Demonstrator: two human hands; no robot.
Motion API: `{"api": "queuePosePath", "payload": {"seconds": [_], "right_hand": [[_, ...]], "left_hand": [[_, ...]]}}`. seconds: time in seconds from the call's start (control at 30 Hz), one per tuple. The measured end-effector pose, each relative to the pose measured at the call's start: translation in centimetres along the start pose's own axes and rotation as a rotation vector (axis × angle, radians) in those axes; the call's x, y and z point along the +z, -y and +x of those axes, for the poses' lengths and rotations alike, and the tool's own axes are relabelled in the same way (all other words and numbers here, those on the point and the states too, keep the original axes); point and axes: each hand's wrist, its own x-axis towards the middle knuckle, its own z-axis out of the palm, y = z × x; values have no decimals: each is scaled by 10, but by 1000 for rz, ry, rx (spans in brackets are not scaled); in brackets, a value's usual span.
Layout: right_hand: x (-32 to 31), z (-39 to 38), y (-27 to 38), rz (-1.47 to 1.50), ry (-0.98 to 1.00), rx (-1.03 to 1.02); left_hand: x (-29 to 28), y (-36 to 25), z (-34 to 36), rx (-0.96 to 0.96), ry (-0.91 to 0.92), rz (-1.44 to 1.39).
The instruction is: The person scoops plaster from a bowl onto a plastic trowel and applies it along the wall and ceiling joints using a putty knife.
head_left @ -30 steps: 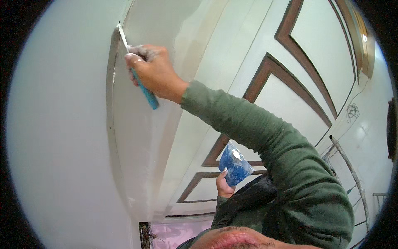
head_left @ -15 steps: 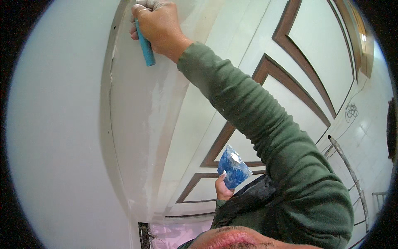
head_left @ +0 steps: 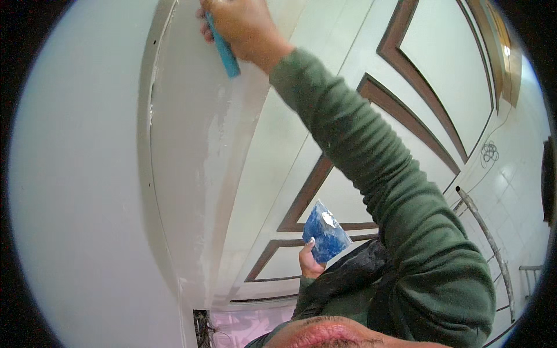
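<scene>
High up at the top edge, my right hand (head_left: 246, 29) is closed around a teal-handled putty knife (head_left: 225, 51). Its blade end is hidden by the hand and the picture's edge. The hand is close to a pale wall strip (head_left: 191, 145) with damp, uneven smears of filler (head_left: 217, 124). Lower down, near my body, my left hand (head_left: 312, 262) grips a flat blue putty board (head_left: 326, 235), thumb on its face. A lump of white putty (head_left: 328, 218) and whitish smears lie on the board.
Left of the smeared strip is a smooth pale wall (head_left: 81, 174). To the right, white panels carry brown angular trim (head_left: 400, 43). A worn pole (head_left: 487, 232) and a coiled cable (head_left: 490, 152) show at the far right. Pinkish sheeting (head_left: 249, 326) lies below.
My right hand has moved right and slightly up with the putty knife, away from the strip's left edge. The left hand and its board have hardly moved.
</scene>
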Motion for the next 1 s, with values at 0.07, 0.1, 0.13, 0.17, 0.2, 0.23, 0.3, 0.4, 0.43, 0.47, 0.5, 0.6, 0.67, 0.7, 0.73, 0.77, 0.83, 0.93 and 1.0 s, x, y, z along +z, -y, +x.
{"api": "queuePosePath", "payload": {"seconds": [0.07,0.1,0.13,0.17,0.2,0.23,0.3,0.4,0.43,0.47,0.5,0.6,0.67,0.7,0.73,0.77,0.83,0.93,1.0], "right_hand": [[7,9,31,-76,-17,104],[6,11,50,-177,-46,190],[0,9,33,-179,-50,192],[-12,6,6,-294,56,71],[-3,-9,-1,-297,32,140],[5,-23,-4,-304,5,205],[18,-53,-14,-419,75,179],[39,-90,-1,-326,180,243],[36,-86,8,-325,178,243],[28,-76,19,-328,111,294],[19,-68,28,-318,40,345],[-5,-25,51,-51,-109,272],[-18,2,72,-419,-25,306],[-22,12,68,-418,-24,307],[-23,22,64,-317,-39,270],[-23,29,60,-214,-52,232],[-26,40,54,-167,-28,197],[-23,39,56,-208,23,198],[-18,29,49,-300,47,234]], "left_hand": [[-8,0,-2,20,-47,-4],[-8,3,-3,13,-84,10],[-8,4,-4,10,-86,10],[-5,7,-2,-6,-85,13],[-5,6,-1,-7,-91,5],[-5,6,-1,-8,-90,8],[-5,5,2,-28,-61,-11],[15,1,-6,101,-143,67],[15,-2,-8,78,-115,41],[22,-1,-8,74,-109,44],[27,-1,-11,85,-119,56],[33,0,-12,97,-160,106],[28,0,-12,100,-191,139],[23,-2,-13,61,-187,122],[19,-3,-12,21,-182,106],[14,-3,-12,24,-182,105],[5,-4,-10,5,-95,76],[-6,-2,-5,43,-95,56],[-3,-1,-6,39,-95,49]]}}
